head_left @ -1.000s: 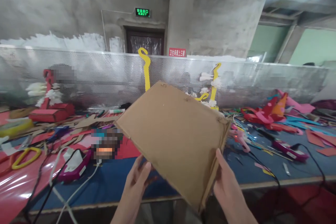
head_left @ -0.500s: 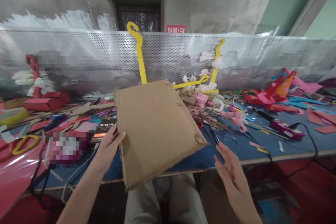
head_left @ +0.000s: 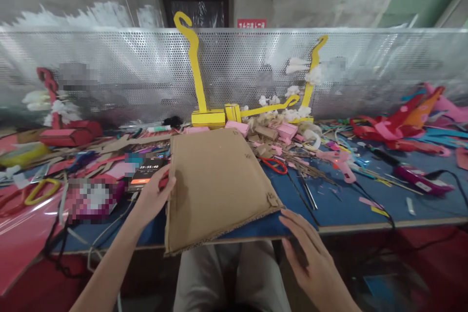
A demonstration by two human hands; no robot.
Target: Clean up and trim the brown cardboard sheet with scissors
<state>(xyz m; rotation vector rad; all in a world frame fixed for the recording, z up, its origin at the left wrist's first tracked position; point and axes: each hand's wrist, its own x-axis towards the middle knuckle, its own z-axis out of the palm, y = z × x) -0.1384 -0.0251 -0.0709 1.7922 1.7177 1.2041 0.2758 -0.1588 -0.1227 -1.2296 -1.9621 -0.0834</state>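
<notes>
Head view: flat, ragged-edged cardboard point(head_left: 219, 183) is clamped by the left hand point(head_left: 152, 199), the right hand point(head_left: 310, 249) held fingers-apart at one corner.

the cardboard point(head_left: 215, 185) hides part of the worktop point(head_left: 351, 214) and some fingers of the left hand point(head_left: 151, 200). whether the right hand point(head_left: 307, 248) touches its near corner cannot be told. the marks point(head_left: 271, 200) on it are too small to read, and lettering on the red sign point(head_left: 252, 24) is blurred. pixelation masks much of a purple device point(head_left: 117, 197); the bottom edge cuts off the forearms point(head_left: 113, 253).
</notes>
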